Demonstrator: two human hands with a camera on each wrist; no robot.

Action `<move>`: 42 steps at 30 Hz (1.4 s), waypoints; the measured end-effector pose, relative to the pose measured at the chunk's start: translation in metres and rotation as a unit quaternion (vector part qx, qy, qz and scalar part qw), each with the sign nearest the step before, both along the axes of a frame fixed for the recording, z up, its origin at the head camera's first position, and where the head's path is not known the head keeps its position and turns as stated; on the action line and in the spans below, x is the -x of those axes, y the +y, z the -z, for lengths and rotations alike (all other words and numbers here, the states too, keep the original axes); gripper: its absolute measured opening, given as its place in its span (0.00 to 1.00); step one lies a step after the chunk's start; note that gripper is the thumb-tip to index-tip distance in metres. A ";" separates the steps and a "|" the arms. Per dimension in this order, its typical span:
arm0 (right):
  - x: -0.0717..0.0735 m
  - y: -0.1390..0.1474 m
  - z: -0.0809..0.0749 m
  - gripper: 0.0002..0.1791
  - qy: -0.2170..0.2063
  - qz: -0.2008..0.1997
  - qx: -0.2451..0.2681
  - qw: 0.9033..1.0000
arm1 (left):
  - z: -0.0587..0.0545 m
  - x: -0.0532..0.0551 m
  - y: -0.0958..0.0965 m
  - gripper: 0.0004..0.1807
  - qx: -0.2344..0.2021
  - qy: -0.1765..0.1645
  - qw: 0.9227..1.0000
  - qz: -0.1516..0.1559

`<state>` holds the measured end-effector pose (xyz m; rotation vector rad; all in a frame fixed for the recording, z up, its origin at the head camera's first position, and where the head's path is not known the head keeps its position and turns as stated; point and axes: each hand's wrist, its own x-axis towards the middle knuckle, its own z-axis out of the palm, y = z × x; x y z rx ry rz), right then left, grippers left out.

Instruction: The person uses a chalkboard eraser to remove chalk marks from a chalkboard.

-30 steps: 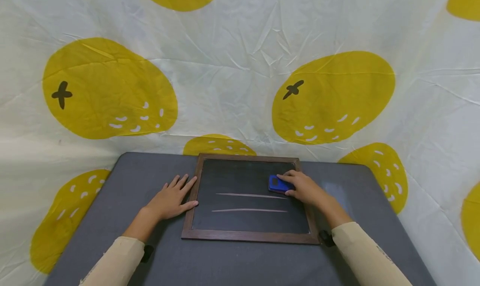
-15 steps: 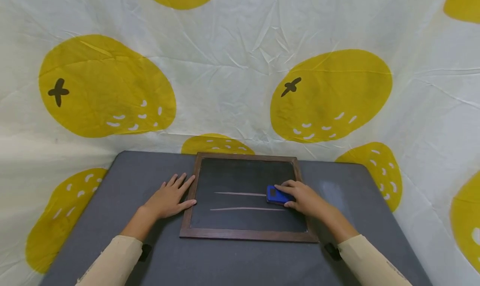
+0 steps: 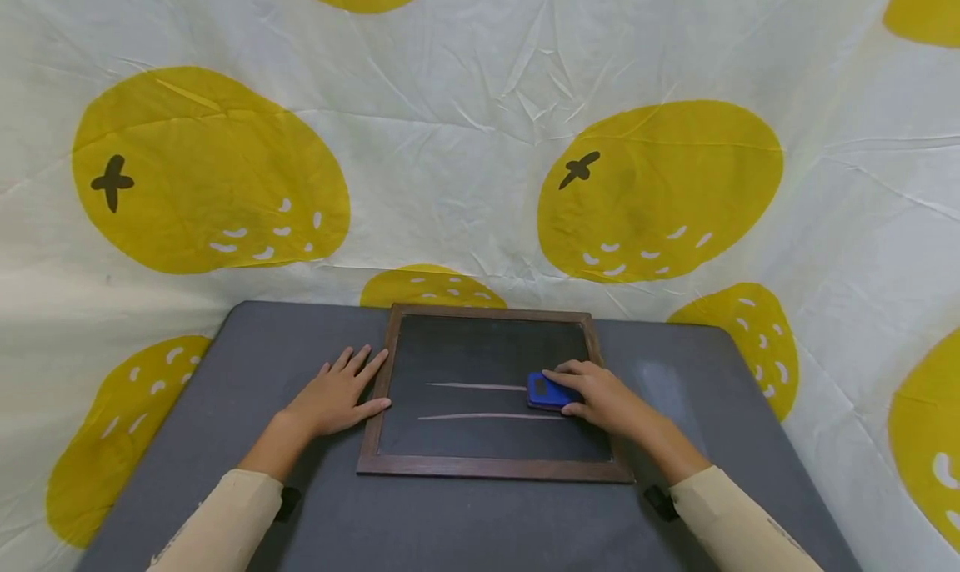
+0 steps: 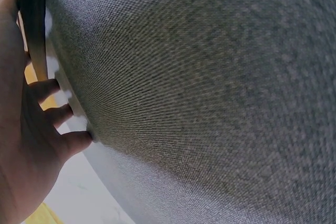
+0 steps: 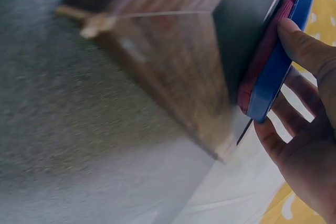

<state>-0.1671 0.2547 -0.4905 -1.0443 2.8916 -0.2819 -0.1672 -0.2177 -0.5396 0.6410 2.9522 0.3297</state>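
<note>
While the left hand [image 3: 333,397] rests, fingers spread and gripping nothing, at the 9 o'clock edge of the chalkboard [image 3: 487,347], the right hand [image 3: 609,398] pinches the blue eraser [image 3: 546,392] on the 3 o'clock half. Eraser projects toward 9 o'clock from those fingers, long axis roughly 9-to-3, meeting the upper chalk line [image 3: 476,386]; right hand nearer.

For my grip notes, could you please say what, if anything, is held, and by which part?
The right hand holds the eraser by its blue body, between thumb and fingers. The left hand touches the board's frame, holding nothing.
</note>
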 end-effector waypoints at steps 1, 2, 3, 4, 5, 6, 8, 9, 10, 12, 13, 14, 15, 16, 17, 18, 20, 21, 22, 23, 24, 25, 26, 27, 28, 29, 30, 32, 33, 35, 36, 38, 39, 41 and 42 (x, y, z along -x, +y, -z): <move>0.001 -0.002 0.000 0.35 0.001 -0.004 0.000 1.000 | 0.000 0.000 0.000 0.48 -0.001 0.001 1.000 0.000; 0.002 -0.004 0.000 0.35 0.002 -0.007 0.001 1.000 | 0.000 0.000 0.000 0.48 0.000 0.001 1.000 0.001; 0.003 -0.006 -0.001 0.35 0.002 -0.010 0.000 1.000 | 0.000 0.000 0.000 0.48 -0.001 0.000 1.000 0.001; 0.005 -0.008 -0.001 0.36 0.002 -0.013 -0.002 1.000 | 0.000 0.000 0.000 0.48 -0.001 0.000 1.000 0.001; 0.006 -0.011 0.000 0.36 0.001 -0.015 -0.003 1.000 | 0.000 0.000 0.000 0.48 -0.001 -0.001 1.000 0.002; 0.007 -0.013 0.000 0.36 -0.001 -0.017 -0.005 1.000 | -0.001 0.000 0.000 0.48 -0.001 -0.001 1.000 0.002; 0.009 -0.019 -0.001 0.36 -0.007 -0.020 -0.007 1.000 | -0.001 0.000 0.000 0.48 -0.001 -0.003 1.000 0.002; 0.010 -0.022 -0.001 0.36 -0.009 -0.020 -0.008 1.000 | -0.001 0.000 0.000 0.48 -0.002 -0.003 1.000 0.002; 0.010 -0.025 -0.002 0.36 -0.012 -0.021 -0.010 1.000 | -0.001 0.000 0.000 0.48 -0.002 -0.003 1.000 0.002; 0.011 -0.032 -0.003 0.36 -0.016 -0.022 -0.010 1.000 | -0.002 0.000 0.000 0.47 -0.002 -0.002 1.000 0.002; 0.012 -0.036 -0.003 0.36 -0.015 -0.025 -0.010 1.000 | -0.002 0.000 0.000 0.48 0.000 -0.001 1.000 0.002; 0.013 -0.039 -0.003 0.36 -0.013 -0.028 -0.010 0.999 | -0.002 0.000 0.000 0.48 0.000 -0.001 1.000 0.002; 0.014 -0.043 -0.003 0.35 -0.011 -0.030 -0.010 0.999 | -0.002 0.000 0.000 0.47 0.000 0.001 1.000 0.002; 0.015 -0.047 -0.003 0.35 -0.007 -0.034 -0.011 0.999 | -0.002 0.001 0.000 0.47 0.000 0.002 1.000 0.003; 0.016 -0.050 -0.002 0.35 -0.004 -0.037 -0.011 0.999 | -0.002 0.001 0.000 0.47 0.000 0.003 1.000 0.003; 0.017 -0.054 -0.002 0.35 -0.002 -0.040 -0.012 0.999 | -0.002 0.001 0.000 0.47 0.000 0.003 1.000 0.003; 0.019 -0.061 -0.002 0.34 0.001 -0.044 -0.017 0.999 | -0.003 0.001 0.000 0.47 -0.003 0.003 1.000 0.004; 0.020 -0.065 -0.002 0.34 0.000 -0.045 -0.019 0.999 | -0.003 0.001 0.001 0.47 -0.005 0.002 1.000 0.005; 0.020 -0.069 -0.002 0.34 -0.002 -0.045 -0.020 0.999 | -0.003 0.001 0.000 0.47 -0.005 0.001 1.000 0.005; 0.021 -0.073 -0.002 0.34 -0.007 -0.044 -0.021 0.999 | -0.004 0.001 0.000 0.47 -0.005 -0.001 1.000 0.005; 0.022 -0.077 -0.003 0.34 -0.010 -0.044 -0.022 0.999 | -0.004 0.001 0.000 0.47 -0.004 -0.001 1.000 0.004; 0.022 -0.080 -0.003 0.34 -0.013 -0.043 -0.024 0.999 | -0.004 0.001 0.000 0.47 -0.004 -0.002 1.000 0.004; 0.023 -0.084 -0.003 0.34 -0.015 -0.043 -0.026 0.999 | -0.005 0.001 -0.001 0.47 -0.004 -0.002 1.000 0.004; 0.024 -0.088 -0.004 0.34 -0.016 -0.043 -0.028 0.999 | -0.005 0.001 -0.001 0.47 -0.004 -0.001 1.000 0.003; 0.024 -0.091 -0.004 0.34 -0.018 -0.043 -0.030 0.998 | -0.005 0.001 -0.001 0.47 -0.003 0.000 1.000 0.003; 0.025 -0.095 -0.004 0.34 -0.019 -0.043 -0.032 0.998 | -0.005 0.002 -0.001 0.47 -0.003 0.000 1.000 0.002; 0.025 -0.098 -0.004 0.34 -0.018 -0.044 -0.035 0.998 | -0.005 0.002 -0.002 0.47 -0.002 0.001 1.000 0.002; 0.026 -0.106 -0.003 0.34 -0.019 -0.044 -0.041 0.998 | -0.005 0.002 -0.002 0.46 -0.001 0.000 1.000 0.003; 0.026 -0.109 -0.003 0.34 -0.020 -0.045 -0.044 0.998 | -0.005 0.002 -0.002 0.46 0.000 -0.001 1.000 0.003; 0.027 -0.117 -0.003 0.35 -0.022 -0.046 -0.049 0.998 | -0.005 0.002 -0.002 0.46 -0.002 -0.004 1.000 0.005; 0.027 -0.121 -0.003 0.35 -0.023 -0.046 -0.052 0.997 | -0.005 0.001 -0.002 0.45 -0.003 -0.006 1.000 0.006; 0.027 -0.129 -0.003 0.35 -0.024 -0.047 -0.057 0.997 | -0.005 0.001 -0.002 0.44 -0.003 -0.008 1.000 0.007; 0.027 -0.133 -0.004 0.35 -0.023 -0.048 -0.058 0.997 | -0.005 0.000 -0.002 0.44 -0.003 -0.009 1.000 0.008; 0.027 -0.142 -0.004 0.35 -0.020 -0.051 -0.063 0.997 | -0.005 0.000 -0.002 0.43 -0.003 -0.010 1.000 0.008; 0.027 -0.146 -0.004 0.35 -0.019 -0.052 -0.065 0.996 | -0.005 0.000 -0.002 0.43 -0.002 -0.011 1.000 0.008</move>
